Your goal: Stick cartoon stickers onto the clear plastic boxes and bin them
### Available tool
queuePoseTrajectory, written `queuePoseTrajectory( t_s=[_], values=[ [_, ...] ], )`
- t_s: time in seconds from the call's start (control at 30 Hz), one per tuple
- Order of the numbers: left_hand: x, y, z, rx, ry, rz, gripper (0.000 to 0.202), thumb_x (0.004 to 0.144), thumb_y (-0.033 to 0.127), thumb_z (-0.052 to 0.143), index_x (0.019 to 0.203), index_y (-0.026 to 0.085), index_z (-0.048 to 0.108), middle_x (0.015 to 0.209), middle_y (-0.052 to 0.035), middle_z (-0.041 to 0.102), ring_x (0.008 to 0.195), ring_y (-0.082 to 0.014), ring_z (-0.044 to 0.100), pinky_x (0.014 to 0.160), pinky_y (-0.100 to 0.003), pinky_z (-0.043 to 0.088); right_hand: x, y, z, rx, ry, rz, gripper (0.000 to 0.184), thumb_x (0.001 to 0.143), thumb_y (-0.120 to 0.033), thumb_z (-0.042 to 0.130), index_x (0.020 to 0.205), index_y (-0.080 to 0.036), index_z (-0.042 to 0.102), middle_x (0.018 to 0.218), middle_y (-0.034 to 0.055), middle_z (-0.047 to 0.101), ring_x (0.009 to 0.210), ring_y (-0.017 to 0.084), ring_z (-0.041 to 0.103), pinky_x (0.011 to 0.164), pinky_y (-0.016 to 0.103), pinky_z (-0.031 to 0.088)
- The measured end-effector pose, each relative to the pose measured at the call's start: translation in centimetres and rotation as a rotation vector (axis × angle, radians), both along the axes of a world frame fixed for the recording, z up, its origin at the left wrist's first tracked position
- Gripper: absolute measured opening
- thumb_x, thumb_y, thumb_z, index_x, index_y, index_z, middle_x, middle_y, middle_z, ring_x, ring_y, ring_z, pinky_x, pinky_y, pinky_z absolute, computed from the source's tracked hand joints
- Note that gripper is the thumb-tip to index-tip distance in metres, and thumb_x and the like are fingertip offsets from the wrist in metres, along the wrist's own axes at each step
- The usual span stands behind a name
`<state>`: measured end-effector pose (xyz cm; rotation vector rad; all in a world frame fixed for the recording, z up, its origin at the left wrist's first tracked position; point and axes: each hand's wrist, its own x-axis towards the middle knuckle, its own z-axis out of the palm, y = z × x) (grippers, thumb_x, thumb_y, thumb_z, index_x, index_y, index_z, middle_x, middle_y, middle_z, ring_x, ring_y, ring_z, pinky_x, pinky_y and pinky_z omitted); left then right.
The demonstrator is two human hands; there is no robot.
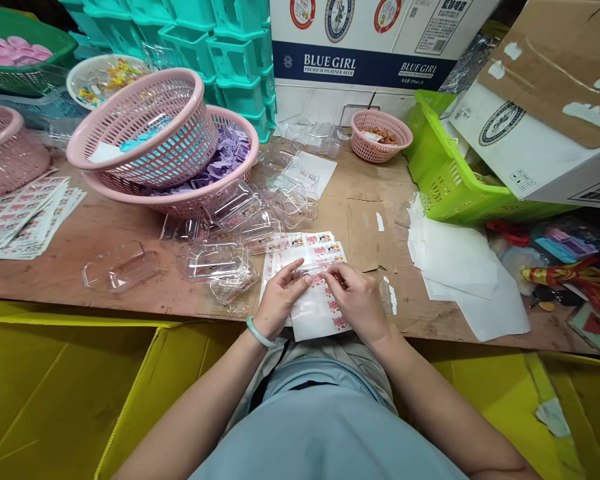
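Observation:
My left hand point(281, 295) and my right hand point(357, 298) meet over a sticker sheet point(314, 280) lying at the near edge of the wooden table point(100, 233). Between the fingertips of both hands sits a small clear plastic box point(316, 271), pinched from either side. The sheet carries rows of pink and red labels, and its lower part is bare white backing. A pile of clear plastic boxes point(240, 227) lies just left of my hands. One clear lid point(120, 267) rests apart, further left.
Stacked pink baskets point(180, 193) holding purple pieces stand at the back left, with more sticker sheets point(23, 217) beside them. A small pink basket point(380, 137), a green crate point(455, 187), white backing papers point(460, 267) and cardboard boxes point(370, 47) fill the right. Yellow bins point(55, 387) sit below.

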<state>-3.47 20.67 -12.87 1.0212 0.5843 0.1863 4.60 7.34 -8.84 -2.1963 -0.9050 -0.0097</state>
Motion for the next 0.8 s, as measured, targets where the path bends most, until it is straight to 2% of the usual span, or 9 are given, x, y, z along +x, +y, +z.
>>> queuePoseTrajectory(
  t_s=[0.13,0.2,0.27,0.37,0.5,0.57,0.67,0.73,0.8],
  values=[
    [-0.1,0.1,-0.5,0.021,-0.004,0.014,0.063,0.068,0.034,0.081,0.126,0.018,0.06,0.097,-0.0036,0.066,0.089,-0.0137,0.061,0.086,-0.028,0.047,1.0,-1.2,-0.6,-0.002,-0.042,-0.175,0.019,0.089,-0.038,0.06,0.095,-0.02,0.059,0.066,0.0001,0.062,0.058,0.015,0.058,0.06,0.026,0.042],
    [-0.1,0.0,-0.5,-0.005,-0.003,0.009,0.065,0.069,0.035,0.08,0.127,0.017,0.058,0.101,-0.0056,0.067,0.093,-0.0159,0.062,0.089,-0.03,0.047,1.6,-2.0,-0.8,0.049,0.038,-0.303,0.037,0.083,-0.046,0.065,0.108,-0.02,0.053,0.066,-0.0022,0.059,0.056,0.015,0.054,0.057,0.026,0.043],
    [-0.1,-0.2,-0.3,-0.018,-0.003,0.015,0.067,0.068,0.036,0.08,0.128,0.018,0.058,0.105,-0.0069,0.068,0.096,-0.0176,0.063,0.091,-0.031,0.047,1.7,-2.2,-1.0,0.119,0.199,-0.34,0.06,0.078,-0.051,0.068,0.123,-0.02,0.044,0.08,0.0011,0.063,0.062,0.015,0.057,0.06,0.027,0.047],
    [-0.3,-0.8,0.3,-0.001,-0.052,0.026,0.064,0.069,0.036,0.08,0.127,0.02,0.059,0.112,-0.008,0.068,0.103,-0.0203,0.063,0.092,-0.032,0.048,1.1,-1.7,-1.7,0.17,0.464,-0.238,0.079,0.072,-0.054,0.073,0.135,-0.023,0.037,0.112,0.0093,0.064,0.087,0.019,0.063,0.073,0.032,0.053],
    [-0.8,-0.3,1.1,0.054,-0.098,-0.021,0.057,0.072,0.034,0.078,0.125,0.021,0.061,0.116,-0.0088,0.069,0.107,-0.0235,0.063,0.093,-0.033,0.049,1.0,-1.1,-2.0,0.277,0.755,0.016,0.056,0.081,-0.053,0.064,0.126,-0.021,0.052,0.112,0.0077,0.065,0.1,0.021,0.063,0.085,0.035,0.053],
    [-0.9,0.5,1.5,0.075,-0.124,-0.041,0.056,0.071,0.032,0.079,0.123,0.021,0.063,0.12,-0.0095,0.067,0.112,-0.0254,0.061,0.096,-0.035,0.048,1.4,-1.4,-1.6,0.296,0.78,0.141,0.05,0.087,-0.048,0.059,0.129,-0.023,0.051,0.121,0.0084,0.063,0.111,0.021,0.06,0.094,0.037,0.05],
    [-0.6,1.7,2.0,0.126,-0.165,-0.066,0.06,0.069,0.03,0.08,0.126,0.022,0.061,0.131,-0.0113,0.061,0.126,-0.0279,0.053,0.103,-0.037,0.044,2.7,-2.1,-1.1,0.229,0.677,0.329,0.051,0.088,-0.041,0.06,0.135,-0.028,0.047,0.139,0.0072,0.052,0.127,0.021,0.05,0.106,0.038,0.043],
    [-0.3,2.0,2.0,0.199,-0.177,-0.033,0.066,0.071,0.03,0.079,0.132,0.025,0.055,0.142,-0.0107,0.052,0.135,-0.0266,0.044,0.108,-0.037,0.04,4.5,-2.0,-1.4,0.22,0.566,0.33,0.054,0.083,-0.04,0.067,0.132,-0.028,0.047,0.136,0.0073,0.054,0.125,0.021,0.052,0.107,0.039,0.042],
    [-0.1,2.0,1.8,0.292,-0.173,0.042,0.066,0.075,0.03,0.076,0.136,0.029,0.05,0.151,-0.0081,0.041,0.139,-0.0241,0.037,0.111,-0.036,0.036,7.2,-1.2,-2.4,0.279,0.436,0.132,0.056,0.078,-0.041,0.071,0.126,-0.025,0.046,0.127,0.0092,0.057,0.116,0.021,0.058,0.102,0.04,0.046]
  ],
)
